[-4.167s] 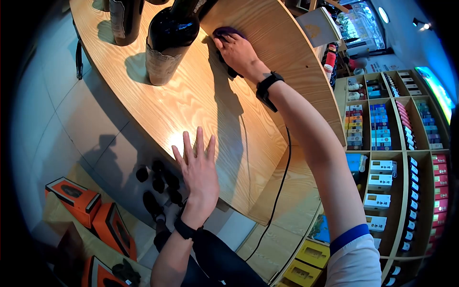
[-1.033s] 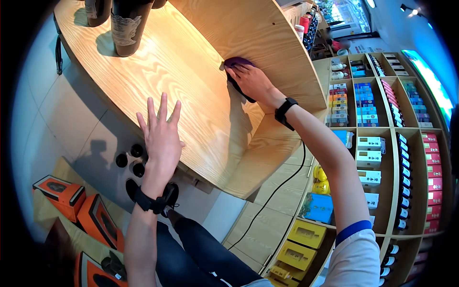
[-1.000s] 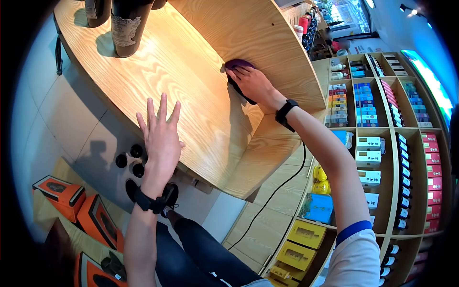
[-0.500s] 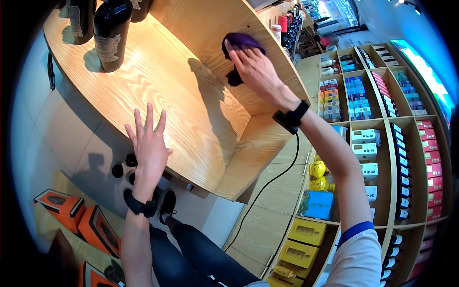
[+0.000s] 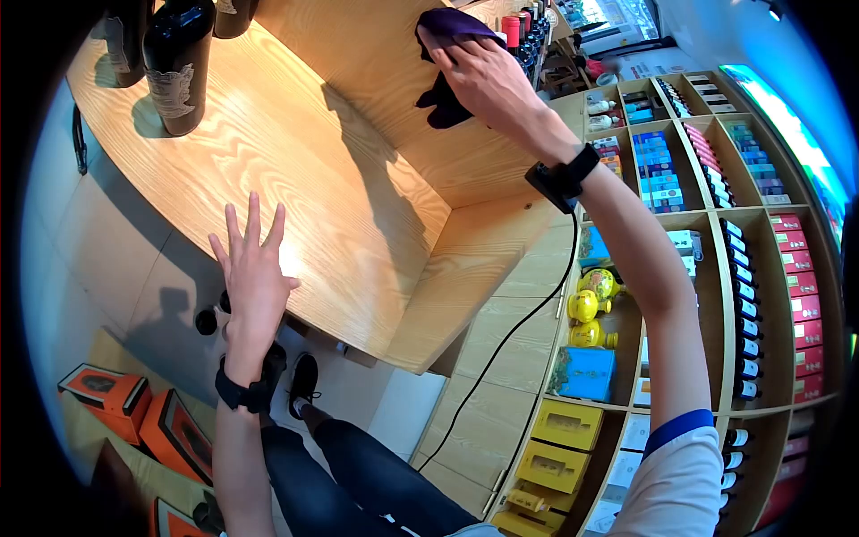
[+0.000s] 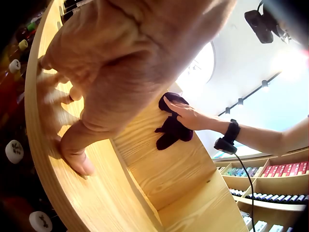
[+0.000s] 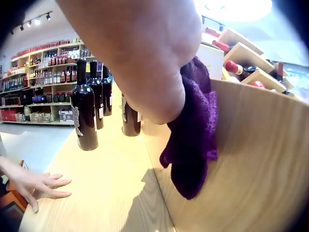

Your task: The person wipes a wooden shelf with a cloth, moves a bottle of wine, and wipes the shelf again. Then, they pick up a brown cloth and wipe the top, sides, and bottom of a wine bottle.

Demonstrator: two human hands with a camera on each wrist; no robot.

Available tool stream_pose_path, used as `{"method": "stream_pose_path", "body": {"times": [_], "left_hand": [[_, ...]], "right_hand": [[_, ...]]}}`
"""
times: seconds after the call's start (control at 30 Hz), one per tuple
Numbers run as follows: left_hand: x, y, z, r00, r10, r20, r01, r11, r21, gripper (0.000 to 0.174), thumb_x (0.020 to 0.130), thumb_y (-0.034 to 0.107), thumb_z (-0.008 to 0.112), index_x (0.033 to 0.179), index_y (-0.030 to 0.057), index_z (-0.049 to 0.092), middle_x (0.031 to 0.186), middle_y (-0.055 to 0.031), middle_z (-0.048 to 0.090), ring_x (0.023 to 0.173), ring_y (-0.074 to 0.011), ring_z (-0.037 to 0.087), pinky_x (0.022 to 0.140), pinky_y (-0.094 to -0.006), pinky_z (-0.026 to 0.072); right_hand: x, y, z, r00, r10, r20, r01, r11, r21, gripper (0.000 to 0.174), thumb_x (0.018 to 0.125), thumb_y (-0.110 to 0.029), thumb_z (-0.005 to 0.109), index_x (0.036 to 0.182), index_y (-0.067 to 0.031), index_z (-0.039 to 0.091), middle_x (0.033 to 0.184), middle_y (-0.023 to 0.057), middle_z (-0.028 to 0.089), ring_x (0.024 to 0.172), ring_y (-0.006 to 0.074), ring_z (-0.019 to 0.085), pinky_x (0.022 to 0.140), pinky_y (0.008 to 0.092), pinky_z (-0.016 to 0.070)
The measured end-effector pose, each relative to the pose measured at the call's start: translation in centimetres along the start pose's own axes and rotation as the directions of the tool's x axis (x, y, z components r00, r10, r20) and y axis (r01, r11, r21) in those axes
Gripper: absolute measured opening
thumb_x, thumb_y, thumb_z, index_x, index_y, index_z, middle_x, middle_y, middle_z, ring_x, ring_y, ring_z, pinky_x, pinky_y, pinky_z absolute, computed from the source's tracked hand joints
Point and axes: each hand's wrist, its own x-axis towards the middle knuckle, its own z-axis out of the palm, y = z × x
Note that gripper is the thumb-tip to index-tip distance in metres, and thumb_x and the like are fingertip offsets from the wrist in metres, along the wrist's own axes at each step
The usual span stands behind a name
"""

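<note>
My right hand (image 5: 497, 85) holds a purple cloth (image 5: 456, 25) at the top of the upright wooden panel (image 5: 353, 67), its fingers lying over the fabric. A dark, loose end of the cloth hangs below the palm; in the right wrist view the purple cloth (image 7: 193, 130) lies bunched against the panel. My left hand (image 5: 253, 291) spreads its fingers at the curved front edge of the wooden tabletop (image 5: 268, 161). In the left wrist view the left hand's thumb (image 6: 79, 157) touches the wood. Dark wine bottles (image 5: 177, 76) with ornate labels stand at the tabletop's far end.
A low wooden side panel (image 5: 465, 277) closes the near end. A black cable (image 5: 510, 331) runs down from the right wrist. Shelves (image 5: 729, 215) of boxes and bottles stand at right. Orange boxes (image 5: 107, 394) lie at lower left, and more bottles (image 5: 528, 31) show behind the panel.
My right hand has carried the cloth along the panel's base toward me, then up to its top edge. The left hand stays spread at the front edge, while the head view has shifted.
</note>
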Motion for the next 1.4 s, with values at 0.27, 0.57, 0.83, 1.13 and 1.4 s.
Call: {"method": "stream_pose_path", "body": {"times": [0.27, 0.57, 0.83, 1.13, 1.4], "left_hand": [[-0.2, 0.0, 0.1, 1.0, 0.009, -0.017, -0.009, 1.0, -0.008, 0.113, 0.063, 0.019, 0.093, 0.16, 0.0236, 0.035, 0.172, -0.0087, 0.01, 0.156, -0.0406, 0.009, 0.121, -0.0693, 0.0155], [-0.3, -0.3, 0.0, 1.0, 0.016, -0.015, -0.017, 1.0, -0.015, 0.111, 0.065, 0.019, 0.092, 0.16, 0.0239, 0.035, 0.172, -0.0087, 0.01, 0.157, -0.0402, 0.008, 0.121, -0.0693, 0.0156], [-0.4, -0.2, -0.1, 1.0, 0.023, -0.021, -0.024, 0.999, -0.027, 0.11, 0.065, 0.018, 0.092, 0.159, 0.0233, 0.036, 0.171, -0.0087, 0.013, 0.157, -0.0399, 0.009, 0.121, -0.0686, 0.0152], [-0.4, -0.4, -0.3, 1.0, 0.019, -0.025, -0.021, 0.998, -0.06, 0.108, 0.067, 0.018, 0.092, 0.159, 0.0224, 0.036, 0.171, -0.0098, 0.013, 0.157, -0.0401, 0.008, 0.122, -0.0681, 0.0143], [-0.4, -0.2, -0.5, 1.0, 0.019, -0.013, -0.02, 0.998, -0.057, 0.107, 0.068, 0.02, 0.091, 0.16, 0.0219, 0.036, 0.171, -0.0106, 0.013, 0.157, -0.0397, 0.008, 0.122, -0.0674, 0.0129]], "right_hand": [[-0.1, -1.2, 0.4, 0.998, -0.014, 0.054, 0.021, 0.99, -0.14, 0.042, 0.091, -0.017, 0.062, 0.129, 0.0017, 0.063, 0.109, 0.0073, 0.069, 0.111, 0.0211, 0.064, 0.098, 0.0324, 0.0451], [0.5, -4.2, 2.9, 0.996, -0.06, 0.068, 0.062, 0.997, -0.038, 0.043, 0.092, -0.02, 0.063, 0.129, 0.0016, 0.063, 0.111, 0.0084, 0.07, 0.114, 0.0211, 0.064, 0.099, 0.032, 0.0454], [0.5, -6.1, 5.1, 0.976, -0.089, 0.199, 0.088, 0.996, 0.015, 0.05, 0.091, -0.022, 0.063, 0.135, 0.0019, 0.06, 0.12, 0.0099, 0.069, 0.122, 0.0222, 0.061, 0.103, 0.0325, 0.0436], [-1.2, -9.1, 6.5, 0.954, -0.187, 0.232, 0.165, 0.98, 0.111, 0.056, 0.091, -0.02, 0.061, 0.143, -0.0012, 0.053, 0.129, 0.012, 0.066, 0.125, 0.0225, 0.059, 0.108, 0.0336, 0.0438], [-2.9, -9.5, 7.3, 0.91, -0.313, 0.27, 0.29, 0.949, 0.123, 0.056, 0.092, -0.019, 0.059, 0.144, -0.0024, 0.053, 0.126, 0.0094, 0.07, 0.124, 0.0198, 0.061, 0.109, 0.0322, 0.042]]}}
